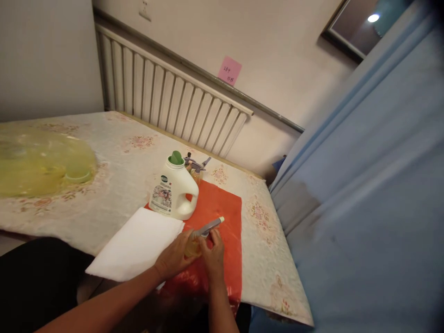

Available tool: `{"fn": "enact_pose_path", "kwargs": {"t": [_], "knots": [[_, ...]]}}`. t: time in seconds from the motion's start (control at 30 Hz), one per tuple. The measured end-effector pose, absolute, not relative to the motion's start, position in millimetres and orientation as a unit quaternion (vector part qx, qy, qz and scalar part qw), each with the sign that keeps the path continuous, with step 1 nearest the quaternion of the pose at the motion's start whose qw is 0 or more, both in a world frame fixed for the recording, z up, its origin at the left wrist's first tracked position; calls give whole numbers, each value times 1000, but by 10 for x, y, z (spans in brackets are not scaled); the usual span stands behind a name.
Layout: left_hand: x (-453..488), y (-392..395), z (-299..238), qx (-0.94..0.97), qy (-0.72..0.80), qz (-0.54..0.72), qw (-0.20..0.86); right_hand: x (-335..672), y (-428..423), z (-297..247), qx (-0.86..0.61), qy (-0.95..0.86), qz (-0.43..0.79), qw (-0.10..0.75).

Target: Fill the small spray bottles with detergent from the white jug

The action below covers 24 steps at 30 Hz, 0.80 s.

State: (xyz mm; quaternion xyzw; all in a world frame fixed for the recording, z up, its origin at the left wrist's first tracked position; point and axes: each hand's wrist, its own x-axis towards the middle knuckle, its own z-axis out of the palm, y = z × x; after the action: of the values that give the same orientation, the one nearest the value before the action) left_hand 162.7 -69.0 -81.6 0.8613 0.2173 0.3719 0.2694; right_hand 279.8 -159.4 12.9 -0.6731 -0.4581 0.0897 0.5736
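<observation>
Pretty sure this is somebody's home, just a regular lived-in room, though I can't tell which one. Biggest giveaway is the ribbed white radiator (173, 90) on the plain painted wall (274, 41) around 11 o'clock, with a wall socket (144, 10) farther out the same way. There's a framed picture (360, 27) up at 2 o'clock and a big blue curtain (367, 185) at 3. The tabletop (121, 171) wears a flowery cover, super homey, and the handled jug (176, 194) toward 8 o'clock looks like ordinary household stuff.
</observation>
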Motion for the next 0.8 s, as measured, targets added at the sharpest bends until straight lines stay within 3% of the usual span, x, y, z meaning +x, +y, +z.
{"fn": "enact_pose_path", "kwargs": {"t": [0.8], "knots": [[1621, -689, -776, 870, 222, 349, 267, 2733, -1505, -44, -690, -387, 80, 607]]}}
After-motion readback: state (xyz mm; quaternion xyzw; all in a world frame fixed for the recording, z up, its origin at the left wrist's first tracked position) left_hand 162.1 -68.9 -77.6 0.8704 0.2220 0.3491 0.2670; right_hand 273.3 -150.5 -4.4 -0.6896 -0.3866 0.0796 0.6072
